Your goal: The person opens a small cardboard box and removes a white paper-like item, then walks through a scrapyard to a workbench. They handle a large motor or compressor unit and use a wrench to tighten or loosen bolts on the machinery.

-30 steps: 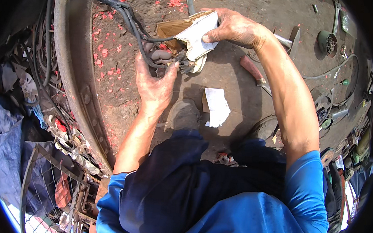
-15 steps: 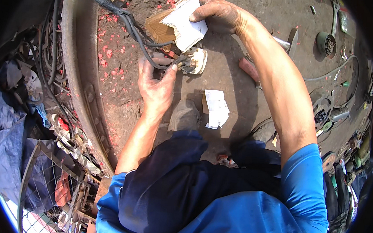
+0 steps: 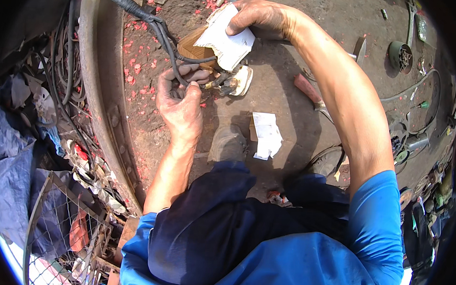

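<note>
A black cable [image 3: 165, 42] comes in from the upper left and splits into several thinner branches. My left hand [image 3: 181, 102] is closed around one of these branches, thumb and fingers pinching near its end. Just right of those fingertips lies a white-rimmed fitting [image 3: 245, 81] joined to the wire ends; its exact kind is unclear. Above it, my right hand [image 3: 261, 18] grips a torn piece of cardboard [image 3: 226, 38], white on one face, between thumb and fingers. Behind the white piece shows brown cardboard [image 3: 192, 45], partly hidden by the cable.
Another white cardboard scrap [image 3: 266, 136] lies on the ground by my shoe [image 3: 229, 144]. To the right are a red-handled tool [image 3: 307, 88], a pot of small parts [image 3: 401, 56] and a wrench [image 3: 410, 23]. A curved metal rim [image 3: 93, 77] and a wire-mesh frame [image 3: 59, 216] stand left.
My left hand has shifted slightly left and its fingers have changed position on the cable. The cardboard in my right hand has tilted and dropped a little.
</note>
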Available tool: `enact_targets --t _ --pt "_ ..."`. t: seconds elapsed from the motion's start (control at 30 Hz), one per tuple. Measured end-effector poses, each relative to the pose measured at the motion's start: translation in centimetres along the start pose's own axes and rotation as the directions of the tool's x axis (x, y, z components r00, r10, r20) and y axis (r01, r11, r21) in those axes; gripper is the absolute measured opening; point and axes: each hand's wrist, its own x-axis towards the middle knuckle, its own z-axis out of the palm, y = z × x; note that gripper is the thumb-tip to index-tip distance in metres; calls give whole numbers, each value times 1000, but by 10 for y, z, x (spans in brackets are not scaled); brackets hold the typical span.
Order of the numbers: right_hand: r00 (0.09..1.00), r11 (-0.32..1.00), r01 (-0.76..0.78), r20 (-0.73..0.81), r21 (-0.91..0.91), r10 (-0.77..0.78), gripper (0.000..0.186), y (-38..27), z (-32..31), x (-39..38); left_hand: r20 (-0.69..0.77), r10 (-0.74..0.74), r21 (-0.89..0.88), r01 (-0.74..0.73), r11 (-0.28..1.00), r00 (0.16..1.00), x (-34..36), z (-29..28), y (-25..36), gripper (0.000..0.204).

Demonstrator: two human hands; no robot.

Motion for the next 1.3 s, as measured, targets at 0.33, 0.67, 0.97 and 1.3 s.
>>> enact_targets --t 0.33,0.67,0.97,1.3 --pt "990 996 -92 104 -18 93 37 -9 1 13 -126 -18 38 23 999 992 20 1 -2 26" --pt "998 994 -63 18 -87 64 44 -6 -6 10 -106 -9 134 23 991 994 32 -15 -4 32" --pt "942 843 28 -268 -537 -202 63 -4 9 5 46 -130 100 125 987 990 33 -20 -5 30" --pt "756 534 -96 -410 -840 -510 101 26 82 -29 62 -133 594 71 801 989 29 -10 21 29"
